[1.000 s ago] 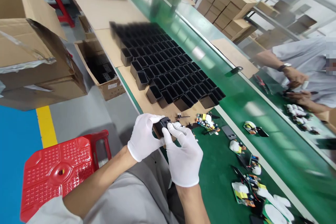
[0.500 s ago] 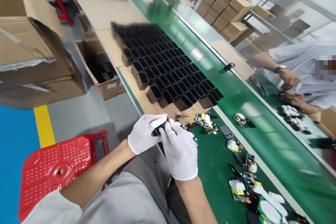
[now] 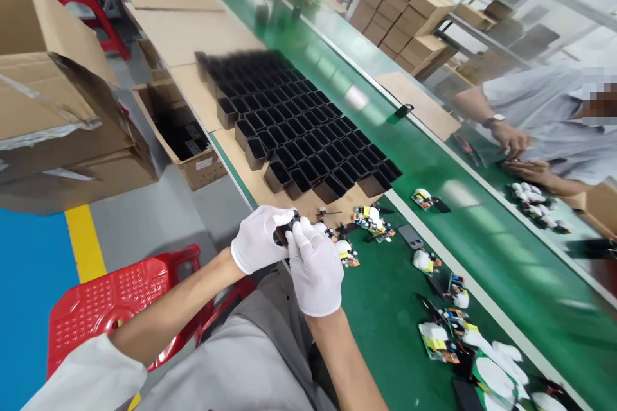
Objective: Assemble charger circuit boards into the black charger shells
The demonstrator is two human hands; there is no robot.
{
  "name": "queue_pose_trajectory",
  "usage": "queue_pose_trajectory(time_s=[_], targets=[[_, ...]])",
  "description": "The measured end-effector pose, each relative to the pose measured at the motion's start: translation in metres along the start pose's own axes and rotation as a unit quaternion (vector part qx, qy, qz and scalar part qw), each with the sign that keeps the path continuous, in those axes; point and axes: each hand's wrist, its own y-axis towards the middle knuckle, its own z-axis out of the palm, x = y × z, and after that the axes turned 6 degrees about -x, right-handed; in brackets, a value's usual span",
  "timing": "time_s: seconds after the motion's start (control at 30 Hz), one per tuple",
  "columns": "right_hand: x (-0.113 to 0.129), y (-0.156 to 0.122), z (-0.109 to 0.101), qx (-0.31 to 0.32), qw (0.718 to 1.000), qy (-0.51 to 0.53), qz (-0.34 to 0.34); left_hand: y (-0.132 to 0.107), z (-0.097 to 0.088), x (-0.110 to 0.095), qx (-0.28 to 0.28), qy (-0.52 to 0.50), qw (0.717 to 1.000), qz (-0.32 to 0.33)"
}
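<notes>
Between my two white-gloved hands is a small black plastic case (image 3: 285, 229), mostly covered by my fingers. My left hand (image 3: 260, 241) is closed around its left side, the thumb along the top. The fingers of my right hand (image 3: 315, 266) are bent together and press on its right side. Just beyond my hands, small circuit boards (image 3: 373, 221) with yellow, white and orange parts lie at the bench's edge. Rows of open black plastic cases (image 3: 308, 128) stand on brown cardboard (image 3: 226, 141) farther ahead.
More circuit boards (image 3: 438, 340) lie on the green bench (image 3: 380, 321) to the right. A red stool (image 3: 110, 308) and cardboard boxes (image 3: 178, 135) stand on the floor at left. Across the green conveyor (image 3: 463, 196), another person's hands (image 3: 518, 151) are at work.
My hands have shifted slightly left with the black case, and my left thumb now bends over its top. The view has swung a little, so the surroundings appear displaced.
</notes>
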Motion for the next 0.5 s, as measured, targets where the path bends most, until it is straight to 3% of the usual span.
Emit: queue_pose_trajectory(time_s=[0.27,0.4,0.5], targets=[[0.002,0.008,-0.018,-0.021,0.996,0.051,0.063,0.003,-0.002,-0.011,-0.008,0.003,1.0,-0.023],[0.007,0.004,-0.011,0.013,0.974,0.134,0.184,-0.003,0.001,-0.008,0.002,-0.001,0.999,-0.049],[0.007,0.002,-0.002,0.02,0.956,0.169,0.238,-0.006,0.002,-0.004,0.014,0.007,0.997,-0.07]])
